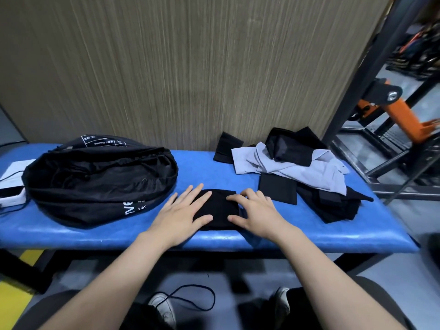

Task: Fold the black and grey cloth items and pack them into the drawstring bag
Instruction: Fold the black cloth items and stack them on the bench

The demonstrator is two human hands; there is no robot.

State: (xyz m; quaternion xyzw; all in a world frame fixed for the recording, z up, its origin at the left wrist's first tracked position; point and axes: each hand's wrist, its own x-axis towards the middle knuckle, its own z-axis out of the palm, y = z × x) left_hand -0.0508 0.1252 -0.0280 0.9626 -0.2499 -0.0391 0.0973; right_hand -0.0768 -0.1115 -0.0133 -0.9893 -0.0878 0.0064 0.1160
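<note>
A: Nearest the camera, what is showing?

B: The person's knees and a white shoe [164,306] are sitting at the bottom edge, with a dark cord [202,297] looping on the floor between the legs. Both bare forearms are reaching forward over the blue padded bench [95,232].

A: And the hands?

B: The left hand [183,215] is lying flat with straight fingers, pressing on the left part of a folded black cloth [217,210] near the bench's front edge. The right hand [254,213] is resting on the same cloth's right side, fingers slightly bent with the tips pressing down; neither hand is gripping anything.

A: Where is the bag sitting?

B: The black drawstring bag [100,184] is lying on the left of the bench, its mouth gaping wide toward the camera, just beside the left hand. White lettering is showing on its near side. A white device [12,191] is lying at its left edge.

A: The other items?

B: A pile is waiting on the right: a grey cloth [297,170] is sprawling with black cloths [333,206] over and under it, and a small folded black square [278,188] is lying just beside the right hand. A ribbed wall panel [190,67] is standing behind the bench.
</note>
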